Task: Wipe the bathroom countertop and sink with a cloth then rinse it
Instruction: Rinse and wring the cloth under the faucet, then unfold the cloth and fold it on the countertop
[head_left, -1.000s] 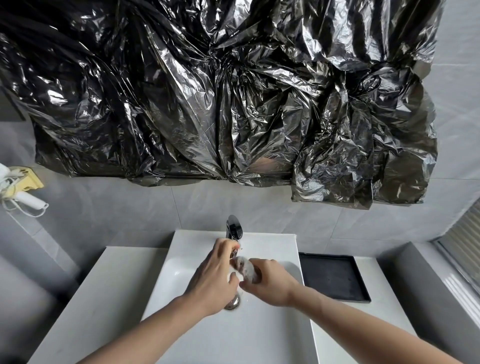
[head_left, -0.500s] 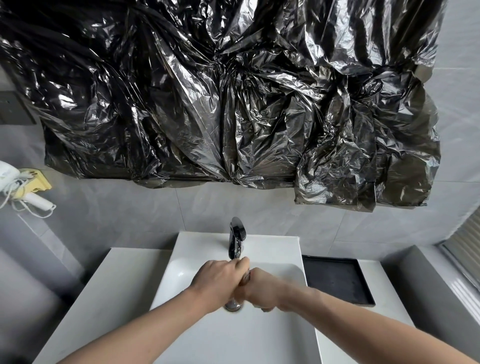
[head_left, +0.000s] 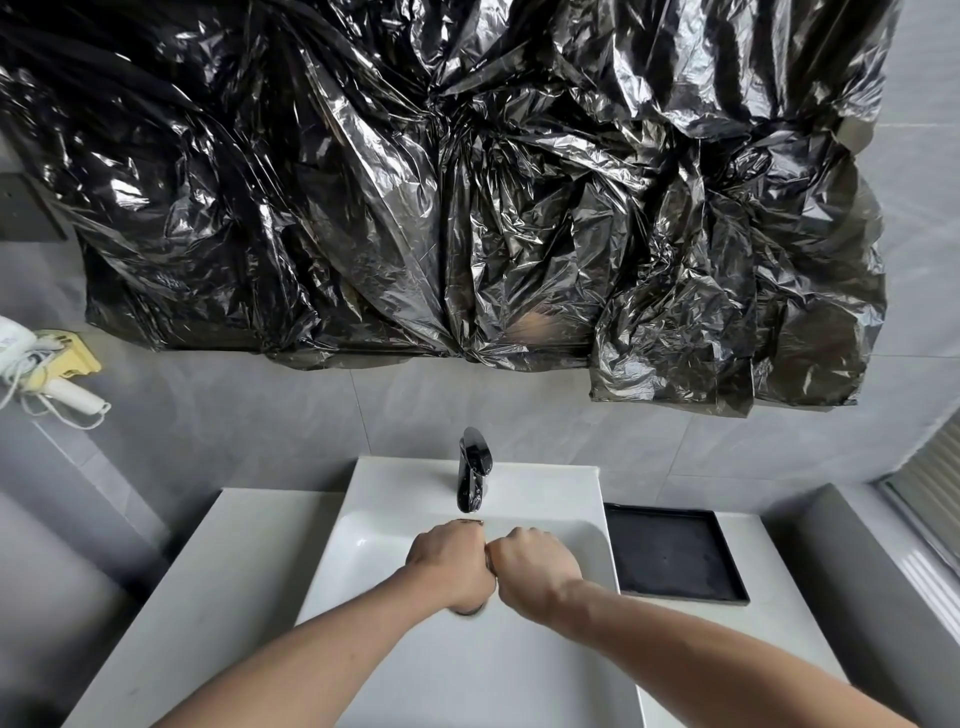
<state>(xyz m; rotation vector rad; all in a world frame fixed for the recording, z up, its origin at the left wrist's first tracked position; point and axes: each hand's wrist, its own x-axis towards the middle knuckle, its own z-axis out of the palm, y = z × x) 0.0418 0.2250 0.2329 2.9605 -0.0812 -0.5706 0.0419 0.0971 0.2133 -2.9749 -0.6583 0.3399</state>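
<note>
Over the white sink (head_left: 363, 540), just in front of the black faucet (head_left: 472, 475), the left hand (head_left: 449, 564) and right hand (head_left: 535, 566) are both curled into tight fists, knuckles pressed together. The cloth is hidden inside them, so whether either fist grips it cannot be told. A black tray (head_left: 675, 558) lies on the table (head_left: 208, 597) right of the basin.

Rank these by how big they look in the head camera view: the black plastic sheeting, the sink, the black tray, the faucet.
1. Black plastic sheeting
2. Sink, partly hidden by the arms
3. Black tray
4. Faucet
</note>
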